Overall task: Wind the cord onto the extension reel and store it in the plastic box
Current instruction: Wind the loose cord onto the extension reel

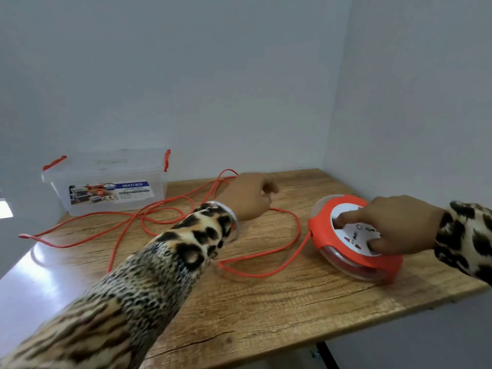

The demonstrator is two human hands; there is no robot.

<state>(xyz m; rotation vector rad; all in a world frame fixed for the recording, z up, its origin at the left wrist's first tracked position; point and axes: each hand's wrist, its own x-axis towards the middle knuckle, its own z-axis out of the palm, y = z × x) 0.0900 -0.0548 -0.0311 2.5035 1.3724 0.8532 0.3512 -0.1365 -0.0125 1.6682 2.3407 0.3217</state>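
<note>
A round orange extension reel [356,258] with a white socket face lies flat on the right of the wooden table [266,310]. My right hand [396,225] rests on its white face, fingers pressed into it. A long orange cord [266,255] leaves the reel's left side and sprawls in loose loops across the table. My left hand [247,195] reaches over the loops, fingers curled around the cord at the table's back middle. A clear plastic box [111,182] with red latches and its lid on stands at the back left.
Grey walls close in the table at the back and on the right. The table's front edge runs diagonally at the lower right, with a black leg [326,355] below it. The cord's far end [25,236] lies at the left edge.
</note>
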